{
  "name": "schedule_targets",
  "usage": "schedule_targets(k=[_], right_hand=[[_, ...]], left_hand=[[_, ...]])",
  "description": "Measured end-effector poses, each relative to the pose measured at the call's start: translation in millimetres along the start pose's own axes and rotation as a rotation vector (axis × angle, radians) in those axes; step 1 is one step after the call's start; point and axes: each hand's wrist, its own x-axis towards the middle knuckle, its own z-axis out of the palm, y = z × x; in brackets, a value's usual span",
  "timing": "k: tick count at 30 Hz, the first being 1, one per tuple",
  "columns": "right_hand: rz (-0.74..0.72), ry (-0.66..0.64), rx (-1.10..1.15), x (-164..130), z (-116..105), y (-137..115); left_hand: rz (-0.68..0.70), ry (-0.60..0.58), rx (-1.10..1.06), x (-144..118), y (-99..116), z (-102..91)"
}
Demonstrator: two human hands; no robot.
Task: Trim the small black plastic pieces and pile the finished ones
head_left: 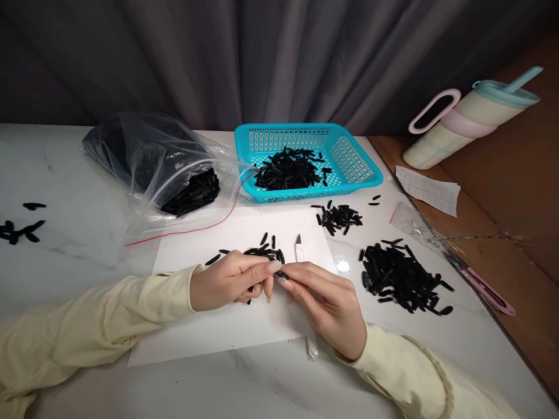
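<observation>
My left hand and my right hand meet over a white sheet of paper. Between their thumbs and fingers they pinch one small black strip-like piece. Both hands are closed on it, and part of it is covered by the fingertips. Behind and below my left hand lie several similar black pieces on the paper, partly hidden by that hand. A craft knife rests on the sheet just beyond my right hand, blade pointing away; its middle is hidden under the hand.
A blue basket with black pieces stands at the back, beside an open plastic bag of more. Black heaps lie at right. A pink-handled tool, a paper slip and a tumbler are along the right side.
</observation>
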Motion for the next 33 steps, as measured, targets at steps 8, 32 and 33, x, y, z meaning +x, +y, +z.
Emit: schedule_targets(k=[8, 32, 33], right_hand=[[0.043, 0.006, -0.003, 1.8, -0.9, -1.4], [-0.014, 0.053, -0.003, 2.0, -1.0, -1.5], [-0.022, 0.058, 0.000, 2.1, -1.1, -1.6]], left_hand=[[0.004, 0.021, 0.050, 0.4, 0.6, 1.8], [-0.009, 0.002, -0.099, -1.4, 0.5, 1.0], [-0.014, 0.007, -0.097, -1.5, 0.6, 1.3]])
